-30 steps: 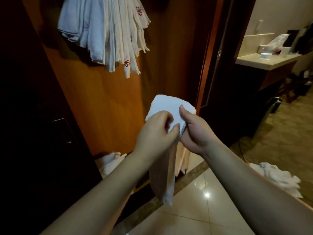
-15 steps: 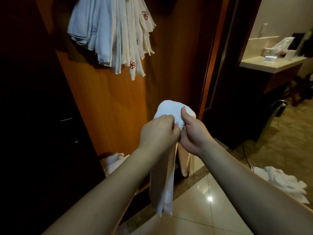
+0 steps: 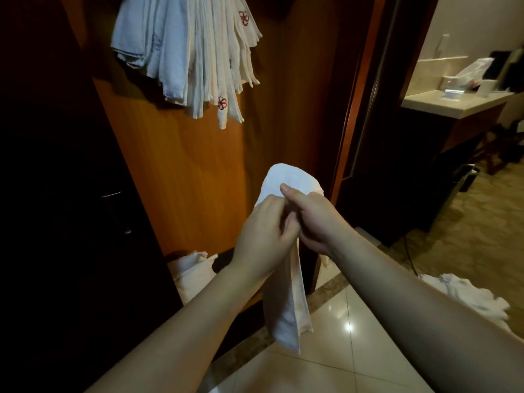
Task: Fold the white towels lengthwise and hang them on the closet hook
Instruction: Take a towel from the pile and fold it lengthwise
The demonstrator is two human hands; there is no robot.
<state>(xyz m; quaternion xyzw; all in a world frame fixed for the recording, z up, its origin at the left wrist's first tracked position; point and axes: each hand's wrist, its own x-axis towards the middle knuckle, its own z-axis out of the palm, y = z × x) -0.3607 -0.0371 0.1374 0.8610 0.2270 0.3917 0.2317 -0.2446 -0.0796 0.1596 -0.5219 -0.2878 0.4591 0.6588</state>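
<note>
A folded white towel (image 3: 286, 304) hangs as a narrow strip in front of the wooden closet wall, its upper fold rising above my hands. My left hand (image 3: 263, 239) grips the towel from the left with curled fingers. My right hand (image 3: 312, 219) holds it from the right, thumb pressed on the upper fold. The two hands touch each other. Several folded white towels (image 3: 198, 52), some with red embroidered marks, hang in a bunch at the top of the closet wall. The hook itself is hidden behind them.
A white towel pile (image 3: 192, 268) lies at the closet's base. More crumpled white towels (image 3: 465, 293) lie on the floor at right. A door frame (image 3: 357, 109) stands right of the closet wall. A vanity counter (image 3: 448, 102) with toiletries is at far right.
The towel's upper fold has narrowed and rounded as my hands closed together on it. The hanging strip has drawn tighter. The view has tilted down slightly, so the hung towels sit lower in frame.
</note>
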